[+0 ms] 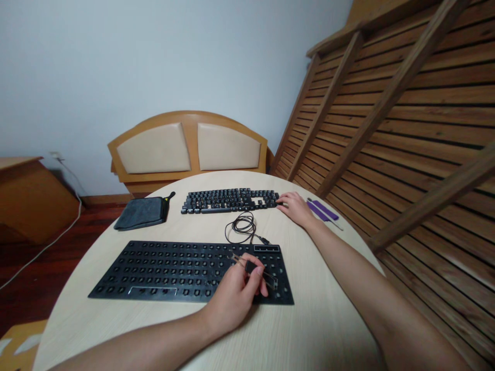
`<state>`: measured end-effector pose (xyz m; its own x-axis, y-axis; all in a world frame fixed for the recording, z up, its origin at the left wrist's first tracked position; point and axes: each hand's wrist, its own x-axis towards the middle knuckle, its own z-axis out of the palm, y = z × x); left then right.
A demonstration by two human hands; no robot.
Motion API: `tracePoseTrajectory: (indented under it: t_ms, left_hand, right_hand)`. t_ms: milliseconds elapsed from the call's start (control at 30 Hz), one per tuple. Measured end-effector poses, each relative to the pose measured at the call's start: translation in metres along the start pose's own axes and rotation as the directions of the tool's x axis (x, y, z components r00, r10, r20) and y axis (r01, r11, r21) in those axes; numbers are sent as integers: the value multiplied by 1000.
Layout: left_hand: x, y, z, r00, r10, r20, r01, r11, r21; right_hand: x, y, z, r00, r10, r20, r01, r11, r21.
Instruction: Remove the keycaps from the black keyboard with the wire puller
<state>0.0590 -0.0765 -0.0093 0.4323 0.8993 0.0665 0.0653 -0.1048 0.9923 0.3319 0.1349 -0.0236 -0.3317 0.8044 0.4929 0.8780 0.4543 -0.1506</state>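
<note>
My left hand (234, 296) is closed round a keycap puller (251, 267) with a black middle and thin wire ends. It hovers over the right part of a black keyboard base (154, 269), whose switches stand bare of keycaps. Farther back, loose black keycaps (216, 199) are laid out in keyboard order on the table. At their right end, the fingers of my right hand (294, 207) are pinched together on a dark keycap, which they partly hide. The keyboard's coiled black cable (243, 226) lies between base and keycaps.
A dark grey zip pouch (141, 212) rests at the left of the round table (309, 324). Purple strips (325, 210) and a thin metal tool (335, 223) lie at the right. Beyond stand a padded headboard (193, 123) and a slatted wooden frame (406, 103).
</note>
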Motion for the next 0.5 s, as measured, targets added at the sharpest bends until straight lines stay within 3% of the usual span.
tracePoseTrajectory:
  t_ms: [300, 400, 500]
  left_hand:
    - [0, -2, 0, 1000, 0, -4, 0, 1000, -22]
    - [0, -2, -1, 1000, 10, -6, -10, 999, -40]
    - [1, -1, -1, 1000, 20, -11, -21, 998, -58]
  right_hand:
    - [-3, -9, -12, 999, -4, -35, 5, 999, 48]
    - [-4, -32, -28, 997, -9, -71, 14, 997, 70]
    - [-11, -72, -48, 995, -38, -96, 50, 991, 123]
